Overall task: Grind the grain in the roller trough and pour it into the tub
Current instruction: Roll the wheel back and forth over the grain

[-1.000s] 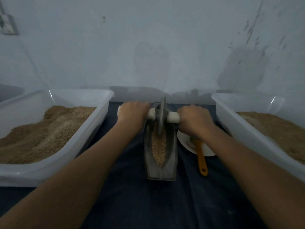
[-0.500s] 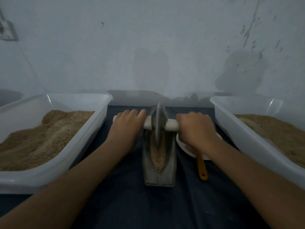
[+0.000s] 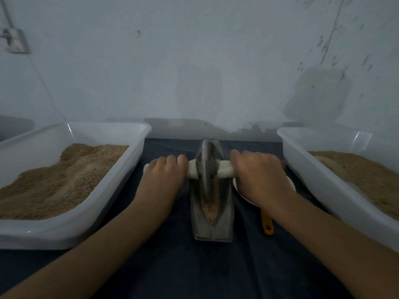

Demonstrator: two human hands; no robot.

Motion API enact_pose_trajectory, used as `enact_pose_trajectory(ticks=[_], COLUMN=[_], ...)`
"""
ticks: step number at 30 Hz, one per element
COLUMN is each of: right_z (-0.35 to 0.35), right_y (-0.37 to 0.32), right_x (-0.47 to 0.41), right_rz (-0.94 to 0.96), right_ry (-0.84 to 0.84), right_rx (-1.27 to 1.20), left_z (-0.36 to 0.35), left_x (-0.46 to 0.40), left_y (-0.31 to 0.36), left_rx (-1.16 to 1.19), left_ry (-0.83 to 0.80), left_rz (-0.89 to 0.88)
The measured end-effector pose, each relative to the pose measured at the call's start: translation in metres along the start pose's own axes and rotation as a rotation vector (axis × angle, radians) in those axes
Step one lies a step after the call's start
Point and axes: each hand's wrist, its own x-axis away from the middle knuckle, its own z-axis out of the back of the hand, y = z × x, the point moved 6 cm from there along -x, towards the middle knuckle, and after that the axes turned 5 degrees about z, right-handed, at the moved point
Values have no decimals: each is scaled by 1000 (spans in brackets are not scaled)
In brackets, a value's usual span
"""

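Trough [image 3: 212, 214] between two tubs [image 3: 121, 184] [image 3: 323, 186], grain [image 3: 210, 209] inside

Bystanders on the dark cloth

A white plate [image 3: 290, 184] lay at three o'clock of centre, an orange handle [image 3: 267, 223] poking from under it toward six; a wall box [image 3: 14, 41] with its cable hung at ten o'clock on the stained wall [image 3: 194, 61].

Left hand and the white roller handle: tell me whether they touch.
Touching. The head view shows the left hand laid over the white roller handle, fingers draped across its top with no gap, while the right hand covers the other end.
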Motion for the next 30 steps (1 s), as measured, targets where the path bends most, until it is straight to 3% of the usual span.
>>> enact_pose_trajectory(ticks=[3, 6, 8, 11, 15, 18, 25, 28, 30], right_z=[12, 3, -19, -60, -75, -64, -4, 9, 7], right_y=[-8, 0, 14, 41, 49, 42, 6, -1, -1], right_x=[20, 19, 0, -41, -73, -66, 17, 42, 50], right_rz=[15, 1, -54, -221, -200, -171, -13, 25, 18], right_ry=[110, 109, -52, -481, -627, -556, -45, -43, -56], right_rx=[38, 33, -15, -207, -296, -219, -103, -97, -100], left_z=[13, 10, 4, -9, -38, -37, 7, 30, 32], left_x=[31, 21, -9, -65, -108, -97, 8, 37, 39], left_y=[5, 7, 7, 4, -6, -7, 11, 14, 15], left_rx=[-82, -129, -77, -13, 88, 96, 12, -56, -60], left_ry=[39, 45, 42, 16, -249, -283, 85, 312, 352], left_rz=[-27, 1, 17, 57, 11, -19, -80, -162, -181])
